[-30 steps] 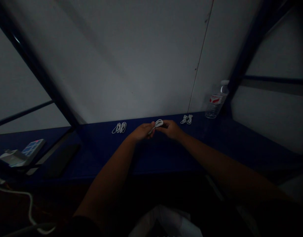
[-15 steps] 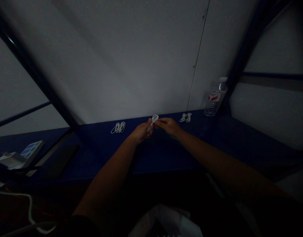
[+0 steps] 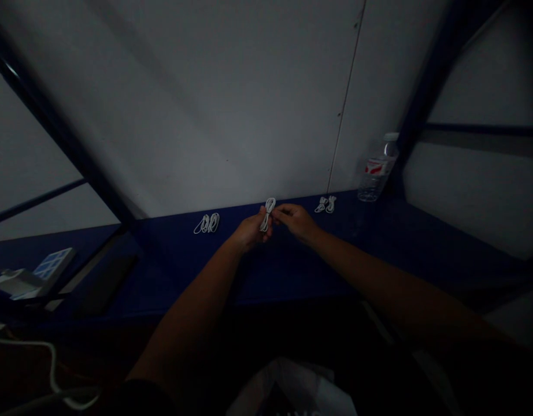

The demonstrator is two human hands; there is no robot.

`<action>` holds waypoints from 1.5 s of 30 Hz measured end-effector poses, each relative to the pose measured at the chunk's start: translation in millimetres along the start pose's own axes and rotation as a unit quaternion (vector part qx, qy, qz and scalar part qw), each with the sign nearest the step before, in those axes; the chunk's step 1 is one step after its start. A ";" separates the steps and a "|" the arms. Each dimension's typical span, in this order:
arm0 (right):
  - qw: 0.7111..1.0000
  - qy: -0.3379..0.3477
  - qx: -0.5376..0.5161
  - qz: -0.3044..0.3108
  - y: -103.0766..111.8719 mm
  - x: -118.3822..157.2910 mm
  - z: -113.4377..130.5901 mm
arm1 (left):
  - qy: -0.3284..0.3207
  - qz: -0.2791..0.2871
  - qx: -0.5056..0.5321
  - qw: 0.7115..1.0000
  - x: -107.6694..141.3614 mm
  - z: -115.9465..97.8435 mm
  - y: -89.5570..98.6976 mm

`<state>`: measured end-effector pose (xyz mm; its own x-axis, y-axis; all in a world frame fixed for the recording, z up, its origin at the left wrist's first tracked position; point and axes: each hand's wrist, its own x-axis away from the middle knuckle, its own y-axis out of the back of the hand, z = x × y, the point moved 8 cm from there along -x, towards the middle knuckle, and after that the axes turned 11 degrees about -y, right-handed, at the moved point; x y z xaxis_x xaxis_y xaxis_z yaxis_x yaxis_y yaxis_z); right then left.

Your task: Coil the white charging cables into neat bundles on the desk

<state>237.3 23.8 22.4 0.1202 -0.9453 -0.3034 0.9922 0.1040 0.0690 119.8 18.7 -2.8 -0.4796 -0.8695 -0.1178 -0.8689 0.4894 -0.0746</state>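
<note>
A small coiled white cable (image 3: pixel 270 205), drawn in at its middle by a thin dark band, stands upright in my left hand (image 3: pixel 250 230). My left fingers are closed around its lower part. My right hand (image 3: pixel 295 219) is closed in a pinch beside the band; whatever is between its fingertips is too small to make out. To the left on the blue shelf (image 3: pixel 175 254) lie two more coiled white cables (image 3: pixel 213 222) side by side. Two smaller white cable bundles (image 3: pixel 330 204) rest on the shelf to the right of my hands.
A clear plastic bottle (image 3: pixel 373 179) with a red and white label stands at the right near a blue post. A flat dark object (image 3: pixel 104 286) and a white and blue box (image 3: pixel 54 263) are at the left. A pale wall backs the shelf.
The cable in my left hand has turned from slanted to more upright, and its dark middle band now shows. My right fingertips stay close beside it. The view has shifted slightly.
</note>
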 end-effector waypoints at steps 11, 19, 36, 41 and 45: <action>1.000 -0.004 -0.003 -0.017 1.1 3.8 1.3 | 0.048 0.016 -0.008 0.999 1.2 13.4 -5.8; 1.000 -0.003 0.013 0.007 0.6 -2.9 -5.2 | 0.011 -0.047 -0.018 0.999 -3.6 10.9 2.1; 0.995 0.042 -0.059 0.073 -4.7 5.6 13.3 | -0.085 0.026 0.147 0.985 0.1 -18.1 -9.7; 0.990 0.125 0.065 -0.029 8.2 13.3 26.7 | -0.062 0.033 0.167 0.983 1.9 -21.6 -12.4; 0.959 0.208 0.167 -0.098 11.0 25.7 47.1 | -0.048 0.062 0.170 0.982 4.5 -22.6 -18.0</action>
<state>249.7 -13.9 60.1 0.0048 -0.7243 -0.6894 0.9394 -0.2332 0.2515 130.5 4.5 20.4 -0.5512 -0.7998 -0.2378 -0.7062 0.5989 -0.3776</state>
